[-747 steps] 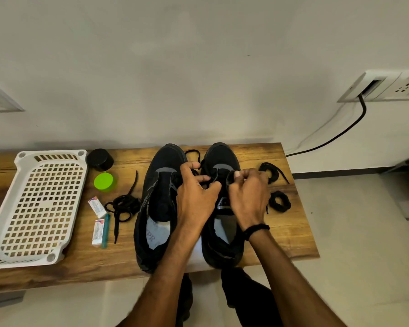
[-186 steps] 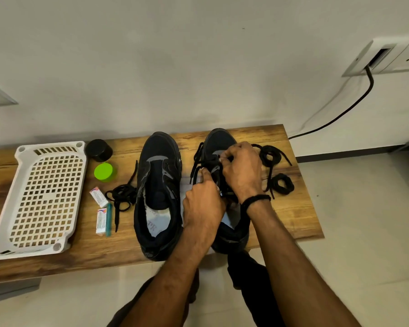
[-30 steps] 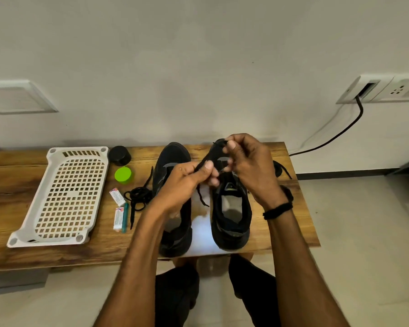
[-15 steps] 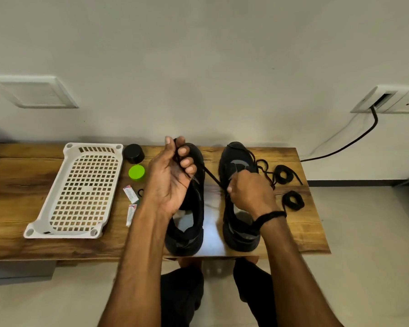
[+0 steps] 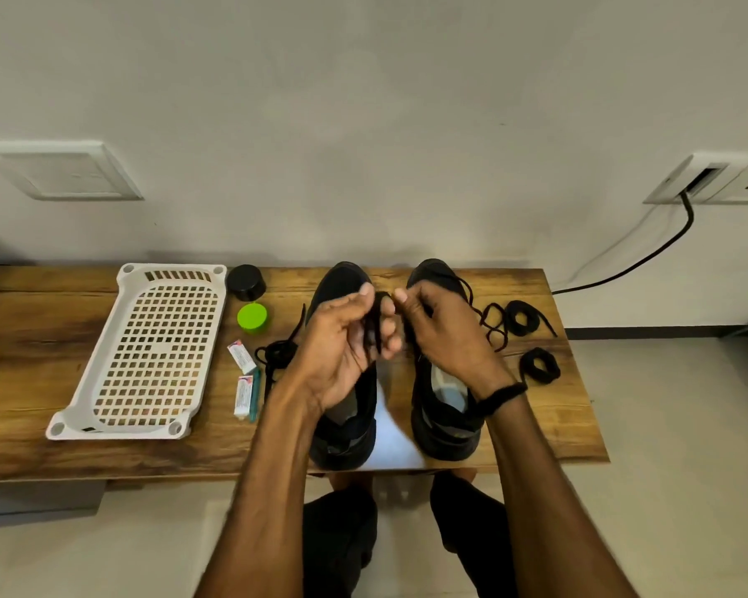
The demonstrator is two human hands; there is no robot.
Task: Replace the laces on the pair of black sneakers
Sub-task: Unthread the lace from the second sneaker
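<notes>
Head view: both hands hide the sneakers' eyelets and tongues. Left hand curls loosely around a black lace; right hand pinches the same lace, fingers closed.

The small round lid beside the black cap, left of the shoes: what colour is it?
Bright green lid, plain with no pattern; the head view shows it clearly.

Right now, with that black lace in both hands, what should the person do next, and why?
Probably lower the lace to the right sneaker and poke one end through an eyelet. Both the left hand and right hand pinch it above the shoes, and that sneaker's tongue looks unlaced.
</notes>
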